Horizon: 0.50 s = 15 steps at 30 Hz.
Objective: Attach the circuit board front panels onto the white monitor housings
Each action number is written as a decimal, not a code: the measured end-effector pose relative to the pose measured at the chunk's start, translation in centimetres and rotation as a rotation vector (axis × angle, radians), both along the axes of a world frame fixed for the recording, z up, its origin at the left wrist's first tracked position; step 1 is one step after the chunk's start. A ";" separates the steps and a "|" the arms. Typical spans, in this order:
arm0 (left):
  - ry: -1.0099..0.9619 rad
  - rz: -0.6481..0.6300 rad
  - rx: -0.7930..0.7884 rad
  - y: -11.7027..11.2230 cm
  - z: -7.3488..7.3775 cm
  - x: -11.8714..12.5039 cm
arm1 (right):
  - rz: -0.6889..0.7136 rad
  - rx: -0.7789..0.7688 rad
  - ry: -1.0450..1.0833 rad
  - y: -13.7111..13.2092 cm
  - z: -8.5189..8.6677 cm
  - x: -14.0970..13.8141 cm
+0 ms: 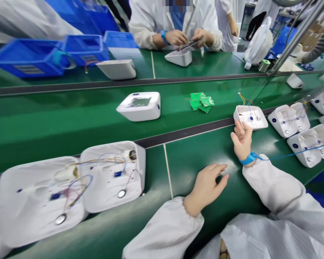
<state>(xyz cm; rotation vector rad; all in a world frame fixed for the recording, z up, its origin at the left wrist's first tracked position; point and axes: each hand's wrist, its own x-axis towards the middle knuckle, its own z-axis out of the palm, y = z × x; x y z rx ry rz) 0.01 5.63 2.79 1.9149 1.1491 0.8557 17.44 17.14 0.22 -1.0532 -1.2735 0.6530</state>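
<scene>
My right hand point(242, 139) reaches forward with fingers apart and touches the near edge of a white open housing with coloured wires point(250, 116); a blue wrist strap point(250, 158) with a blue cord circles that wrist. My left hand point(208, 187) rests flat on the green table point(194, 151), fingers stretched out and holding nothing. Two white open housings with wires and round discs point(113, 176) point(37, 198) lie to the left of it. Both arms wear white sleeves.
A closed white device point(140, 105) and green circuit boards point(202, 101) lie on the green conveyor belt point(70, 118). Several white housings point(299, 129) stand at right. Across the belt a person in white point(175, 25) handles a part; blue bins point(29, 57) sit far left.
</scene>
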 end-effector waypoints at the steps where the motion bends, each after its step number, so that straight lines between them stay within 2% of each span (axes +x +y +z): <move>1: 0.008 0.000 0.003 0.0 0.0 -0.1 | 0.003 0.000 -0.038 -1.1 0.0 0.2; 6: 0.043 -0.018 0.012 0.2 0.1 -0.3 | 0.023 0.060 -0.294 -4.3 1.2 0.8; 9: 0.042 -0.018 0.010 0.2 0.0 -0.3 | -0.012 0.206 -0.589 -6.1 3.0 2.3; 12: 0.042 -0.021 0.011 0.1 0.0 -0.3 | -0.112 0.409 -0.897 -8.2 4.8 5.4; 15: 0.048 -0.020 0.011 0.0 0.0 -0.3 | -0.294 0.385 -1.005 -9.3 5.7 9.9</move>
